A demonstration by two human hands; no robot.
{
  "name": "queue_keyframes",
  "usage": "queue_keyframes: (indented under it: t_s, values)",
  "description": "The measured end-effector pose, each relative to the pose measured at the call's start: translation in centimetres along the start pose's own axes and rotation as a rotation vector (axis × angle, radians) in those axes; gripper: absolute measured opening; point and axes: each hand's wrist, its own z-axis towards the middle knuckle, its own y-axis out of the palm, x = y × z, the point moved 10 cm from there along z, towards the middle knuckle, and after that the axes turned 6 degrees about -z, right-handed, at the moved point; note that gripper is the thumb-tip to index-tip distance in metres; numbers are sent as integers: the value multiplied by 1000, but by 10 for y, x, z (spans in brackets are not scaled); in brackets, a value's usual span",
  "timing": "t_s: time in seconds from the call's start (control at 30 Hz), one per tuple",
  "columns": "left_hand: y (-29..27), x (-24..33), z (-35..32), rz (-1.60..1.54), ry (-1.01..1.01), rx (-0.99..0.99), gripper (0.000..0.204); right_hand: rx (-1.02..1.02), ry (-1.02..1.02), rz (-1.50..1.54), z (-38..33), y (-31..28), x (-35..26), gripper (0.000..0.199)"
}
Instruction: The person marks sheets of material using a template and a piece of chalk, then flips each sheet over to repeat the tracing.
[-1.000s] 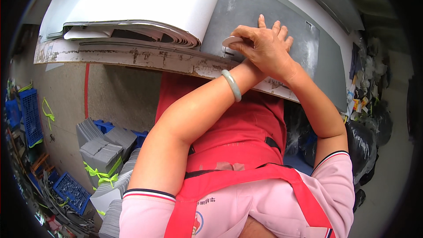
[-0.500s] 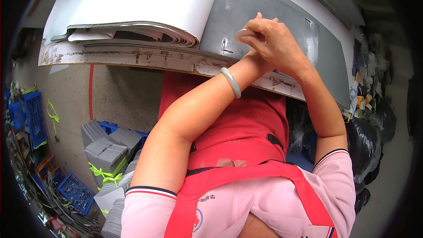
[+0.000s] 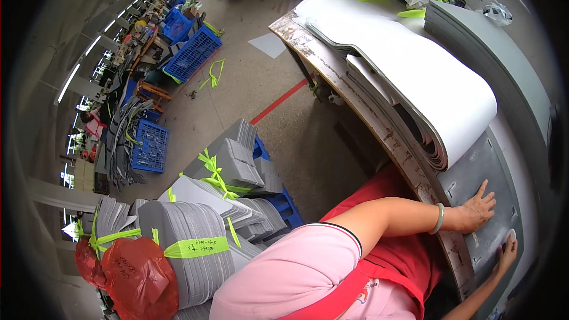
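Head view: hands [image 3: 477, 210] flat on smooth grey sheet [image 3: 483, 169]

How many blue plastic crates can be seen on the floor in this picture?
3, maybe more hidden. One large blue crate lies near the top, a smaller crate is beyond it, and a third crate stands at the left beside hanging grey strips.
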Motion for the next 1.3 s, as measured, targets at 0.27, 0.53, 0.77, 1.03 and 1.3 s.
queue_keyframes:
  t_s: [0.27,0.53,0.77,1.03,1.3]
  values:
    - [-24,9,5,-170,46,51,20,-371,-39,300,-30,54,-24,34]
    - [-9,66,-28,117,297,-214,10,-101,52,817,-24,34,-17,73]
    - [13,35,-21,-46,205,-397,12,-189,233,1061,-45,53,-19,78]
    - [-3,37,-26,-13,232,-562,15,-56,122,774,-39,32,-6,75]
    - [-21,10,-30,-157,130,-574,13,-137,199,968,-33,42,1,74]
